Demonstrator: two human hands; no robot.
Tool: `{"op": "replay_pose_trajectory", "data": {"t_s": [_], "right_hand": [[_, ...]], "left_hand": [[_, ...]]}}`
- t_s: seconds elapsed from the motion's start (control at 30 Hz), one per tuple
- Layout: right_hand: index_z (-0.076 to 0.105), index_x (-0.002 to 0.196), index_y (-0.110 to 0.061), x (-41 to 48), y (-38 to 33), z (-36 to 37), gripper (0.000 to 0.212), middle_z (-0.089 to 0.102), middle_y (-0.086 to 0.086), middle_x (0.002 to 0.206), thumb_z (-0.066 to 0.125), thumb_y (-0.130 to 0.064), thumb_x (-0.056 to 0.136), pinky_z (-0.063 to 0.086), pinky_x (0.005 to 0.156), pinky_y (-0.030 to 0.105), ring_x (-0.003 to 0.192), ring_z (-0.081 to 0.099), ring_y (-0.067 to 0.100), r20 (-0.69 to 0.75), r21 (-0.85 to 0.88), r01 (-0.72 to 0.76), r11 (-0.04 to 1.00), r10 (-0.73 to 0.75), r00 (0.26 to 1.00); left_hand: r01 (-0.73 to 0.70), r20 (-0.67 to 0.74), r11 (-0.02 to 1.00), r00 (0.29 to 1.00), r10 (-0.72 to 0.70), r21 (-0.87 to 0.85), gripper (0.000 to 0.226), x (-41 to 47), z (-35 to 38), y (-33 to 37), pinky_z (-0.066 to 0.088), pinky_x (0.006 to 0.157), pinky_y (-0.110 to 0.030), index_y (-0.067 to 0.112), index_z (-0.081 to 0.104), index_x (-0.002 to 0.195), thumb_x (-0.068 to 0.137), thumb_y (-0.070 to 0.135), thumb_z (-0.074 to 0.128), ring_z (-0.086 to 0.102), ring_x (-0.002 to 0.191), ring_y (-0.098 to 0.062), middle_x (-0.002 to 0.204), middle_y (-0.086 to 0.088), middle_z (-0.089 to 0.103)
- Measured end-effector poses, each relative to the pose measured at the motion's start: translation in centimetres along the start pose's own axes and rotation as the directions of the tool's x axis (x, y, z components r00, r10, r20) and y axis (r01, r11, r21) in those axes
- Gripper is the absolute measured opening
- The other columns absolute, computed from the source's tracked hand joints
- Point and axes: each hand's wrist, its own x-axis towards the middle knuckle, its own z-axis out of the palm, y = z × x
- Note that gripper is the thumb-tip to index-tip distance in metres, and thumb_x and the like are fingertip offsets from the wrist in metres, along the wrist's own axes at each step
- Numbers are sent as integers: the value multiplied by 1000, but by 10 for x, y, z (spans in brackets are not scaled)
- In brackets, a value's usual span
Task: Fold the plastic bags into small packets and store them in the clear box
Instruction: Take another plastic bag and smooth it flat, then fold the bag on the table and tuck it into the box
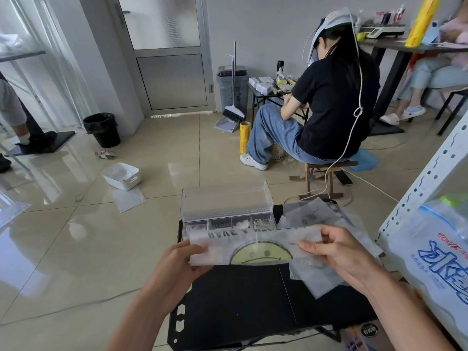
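Note:
A translucent white plastic bag [253, 245] with a yellow smiley face and black letters is folded into a long strip and held above a black table [240, 300]. My left hand [182, 259] pinches its left end. My right hand [336, 252] grips its right end. Just behind the strip stands the clear box [228, 206], its lid raised and its compartments holding small white packets. More translucent bags [319, 274] lie loose on the table under and behind my right hand.
A white metal shelf [417, 188] with a large printed bag [435, 257] stands close on the right. A person on a stool [326, 171] sits beyond the table. A white bin [121, 176] and a black waste bin [102, 129] stand on the tiled floor at left.

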Motion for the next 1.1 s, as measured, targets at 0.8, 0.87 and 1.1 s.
{"op": "replay_pose_trajectory", "data": {"t_s": [0.8, 0.87, 1.1], "right_hand": [[56, 122, -13, -7, 128, 43, 41, 57, 6, 114, 75, -8, 86, 40, 51, 15, 90, 58, 18, -241, -725, -313, 613, 200, 950], [55, 121, -14, -6, 131, 43, 40, 57, 6, 113, 74, -7, 86, 41, 50, 15, 88, 58, 16, -247, -729, -319, 605, 203, 948], [55, 127, -6, -22, 130, 79, 53, 54, 19, 133, 78, -15, 80, 51, 99, 42, 121, 54, 34, 1, -997, 19, 69, -258, 966]], "left_hand": [[55, -52, 11, 858, 512, 998, 48, -3, 24, -145, 48, 105, -48, 6, 52, 135, 92, 17, 67, 51, 132, -37, 144, -17, 49], [-103, 129, -82, 888, 442, 991, 51, 0, 35, -173, 42, 116, -51, 6, 48, 148, 99, 17, 58, 39, 149, -36, 159, -16, 43], [14, 24, -124, 954, 300, 992, 67, 8, 26, -213, 20, 119, -44, 9, 38, 158, 110, 44, 7, 29, 155, -28, 167, -7, 32]]}}
